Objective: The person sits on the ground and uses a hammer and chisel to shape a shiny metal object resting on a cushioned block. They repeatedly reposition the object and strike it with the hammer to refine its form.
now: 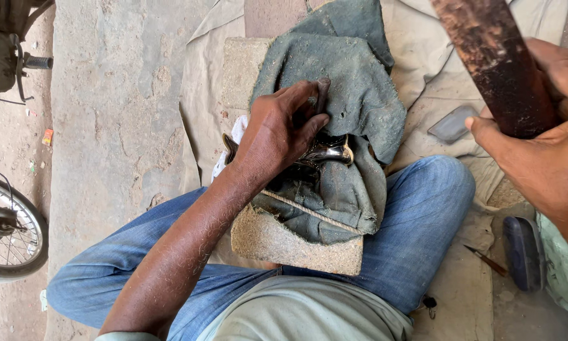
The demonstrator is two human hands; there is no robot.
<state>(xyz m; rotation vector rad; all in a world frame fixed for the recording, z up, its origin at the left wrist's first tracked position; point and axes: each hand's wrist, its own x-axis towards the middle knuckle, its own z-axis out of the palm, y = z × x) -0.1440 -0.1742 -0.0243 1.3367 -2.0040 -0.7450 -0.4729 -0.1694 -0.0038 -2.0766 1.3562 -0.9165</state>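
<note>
Two bare hands at work over a rough, sand-coloured stone block (pixel 277 243) resting across the lap of a person seated w/ legs in blue jeans (pixel 416 221) spread on a pale beige ground sheet (pixel 435 82). Ground is dusty grey concrete (pixel 107 95), outdoors, w/ a spoked bicycle wheel (pixel 9 230) at left edge and part of a motorbike (pixel 6 44) top left. A dusty dark-green cloth (pixel 353 88) is draped over the block. Left hand (pixel 277 129) presses down on a shiny curved metal piece (pixel 328 153) nested in the cloth, fingers curled around a thin dark tool (pixel 322 95) whose shape is hard to make out. Most of the metal piece is hidden under the hand and cloth folds; only a bright nozzle-like end and a brassy tip at left show. Right hand (pixel 543 151) is raised at frame's right, fingers wrapped tight round a long, flat, rust-brown metal file (pixel 498 63), its top end cut off by the frame. On the sheet: a flat grey stone (pixel 453 124) near the right knee, a dark blue sandal (pixel 524 252), and a small thin pointed tool (pixel 486 259) beside it. Small dark object by the hip, bottom right, too small to tell.
</note>
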